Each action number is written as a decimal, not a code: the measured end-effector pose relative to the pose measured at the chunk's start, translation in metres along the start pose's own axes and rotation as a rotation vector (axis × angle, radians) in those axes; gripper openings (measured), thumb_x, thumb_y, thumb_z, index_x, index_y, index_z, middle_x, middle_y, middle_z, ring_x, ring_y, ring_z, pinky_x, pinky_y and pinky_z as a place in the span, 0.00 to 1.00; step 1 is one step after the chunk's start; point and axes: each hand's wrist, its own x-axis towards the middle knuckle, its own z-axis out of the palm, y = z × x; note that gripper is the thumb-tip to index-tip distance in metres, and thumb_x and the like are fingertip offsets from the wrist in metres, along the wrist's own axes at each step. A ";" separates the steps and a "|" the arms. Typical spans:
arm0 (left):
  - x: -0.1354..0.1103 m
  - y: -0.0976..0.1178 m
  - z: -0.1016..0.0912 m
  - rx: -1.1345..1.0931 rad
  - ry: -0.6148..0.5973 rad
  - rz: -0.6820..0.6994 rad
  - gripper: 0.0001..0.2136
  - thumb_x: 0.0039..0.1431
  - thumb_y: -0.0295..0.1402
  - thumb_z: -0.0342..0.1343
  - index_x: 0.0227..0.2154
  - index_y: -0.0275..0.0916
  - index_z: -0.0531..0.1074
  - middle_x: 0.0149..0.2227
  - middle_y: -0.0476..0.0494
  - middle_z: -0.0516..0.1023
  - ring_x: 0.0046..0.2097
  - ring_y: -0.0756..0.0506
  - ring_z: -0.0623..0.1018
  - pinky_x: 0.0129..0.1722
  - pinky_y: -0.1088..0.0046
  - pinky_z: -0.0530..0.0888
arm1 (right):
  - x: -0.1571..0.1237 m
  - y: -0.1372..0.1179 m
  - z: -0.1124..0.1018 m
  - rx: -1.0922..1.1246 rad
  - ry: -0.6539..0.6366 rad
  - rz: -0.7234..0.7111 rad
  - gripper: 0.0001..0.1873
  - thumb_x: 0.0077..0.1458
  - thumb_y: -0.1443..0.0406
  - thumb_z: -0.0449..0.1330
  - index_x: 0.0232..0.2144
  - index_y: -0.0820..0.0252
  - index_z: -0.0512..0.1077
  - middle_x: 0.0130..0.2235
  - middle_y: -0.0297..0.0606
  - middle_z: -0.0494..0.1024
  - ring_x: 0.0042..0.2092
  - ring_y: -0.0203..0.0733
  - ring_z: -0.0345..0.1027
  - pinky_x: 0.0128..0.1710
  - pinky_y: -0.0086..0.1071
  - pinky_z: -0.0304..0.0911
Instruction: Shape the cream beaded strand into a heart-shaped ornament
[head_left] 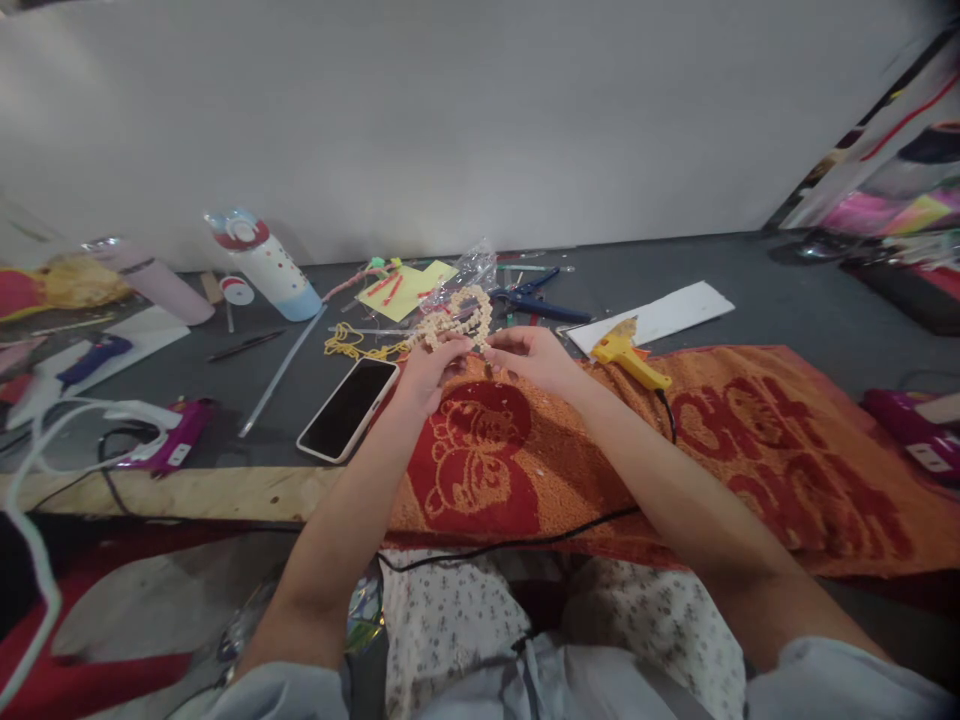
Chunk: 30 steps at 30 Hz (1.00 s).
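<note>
My left hand (429, 372) and my right hand (529, 357) meet over the far edge of an orange and red towel (750, 440). Both pinch a cream beaded strand (459, 318) that loops up between them toward a clear plastic bag (469, 270). The fingers of each hand are closed on the beads. A black phone (347, 408) lies face up just left of my left hand. A yellow glue gun (628, 358) rests on the towel to the right of my right hand, its black cord running back across the towel.
A white and blue bottle (266, 262) lies on the grey table (787, 300) at the back left. Blue pliers (536, 300), yellow paper (405, 287), yellow cord (352, 345) and a white sheet (660, 315) lie behind the hands. Purple glue guns sit at the left (169, 440) and right (911, 430) edges.
</note>
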 end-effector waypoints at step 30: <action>0.003 -0.004 0.001 0.101 0.030 0.105 0.10 0.36 0.32 0.66 0.22 0.36 0.71 0.18 0.53 0.69 0.21 0.54 0.67 0.23 0.77 0.65 | 0.002 0.000 -0.004 -0.070 0.022 -0.033 0.12 0.48 0.63 0.66 0.36 0.64 0.78 0.39 0.43 0.83 0.40 0.42 0.75 0.43 0.37 0.69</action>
